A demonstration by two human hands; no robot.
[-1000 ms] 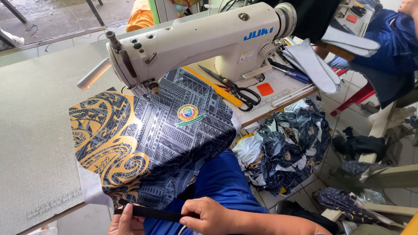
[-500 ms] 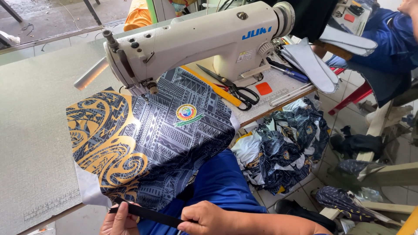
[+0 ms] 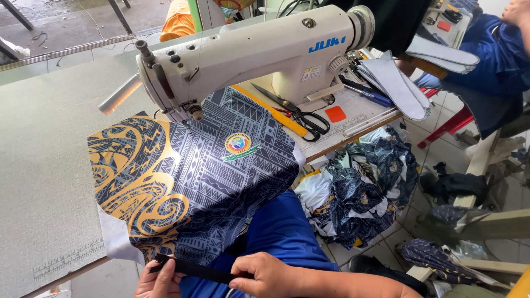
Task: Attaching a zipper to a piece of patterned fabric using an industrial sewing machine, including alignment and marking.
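Sewing table [image 3: 44,182] | hands [image 3: 215,276] pinch black strip [image 3: 193,269] | long axis left-right

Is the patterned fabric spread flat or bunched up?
Spread flat: the fabric lies open across the table under the machine, its near edge hanging over the lap.

Black fabric strip [image 3: 190,269]: narrow, flat, dark, stretched nearly level between both hands, slightly lower toward the right hand [image 3: 264,274], which pinches it from above. Its other end passes over the left hand [image 3: 159,280] fingers. Patterned navy-and-gold fabric panel [image 3: 187,182] lies spread flat just beyond the hands, its lower edge touching the strip.
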